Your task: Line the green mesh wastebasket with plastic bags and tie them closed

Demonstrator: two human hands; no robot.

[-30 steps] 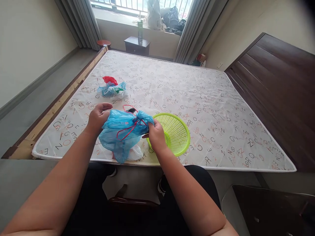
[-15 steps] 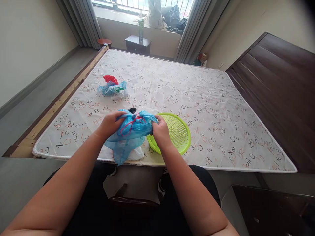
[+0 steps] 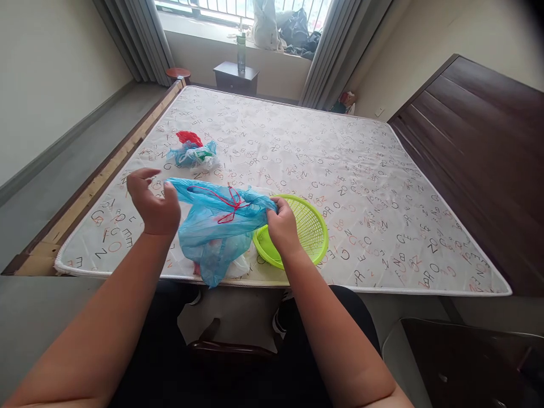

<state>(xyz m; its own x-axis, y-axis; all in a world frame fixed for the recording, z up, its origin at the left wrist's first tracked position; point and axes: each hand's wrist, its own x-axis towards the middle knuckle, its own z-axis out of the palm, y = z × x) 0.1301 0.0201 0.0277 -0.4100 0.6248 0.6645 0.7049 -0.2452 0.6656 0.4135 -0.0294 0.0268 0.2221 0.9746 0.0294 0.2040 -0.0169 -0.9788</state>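
Left hand (image 3: 155, 204) shifted left within last half-second; fingers now parted, thumb at bag's left corner, grip on it unconfirmed. Right hand (image 3: 283, 226) closed on bag's right end, at basket's (image 3: 325, 232) left side. Blue bag (image 3: 216, 226) now drawn out sideways above near mattress (image 3: 382, 170) edge; red cord (image 3: 233, 207) still on it. Judged: bag being straightened.

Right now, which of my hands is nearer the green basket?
Right. Your right hand, holding the blue bag, overlaps the left side of the green basket in view; your left hand is farther left, by the bag's other end.
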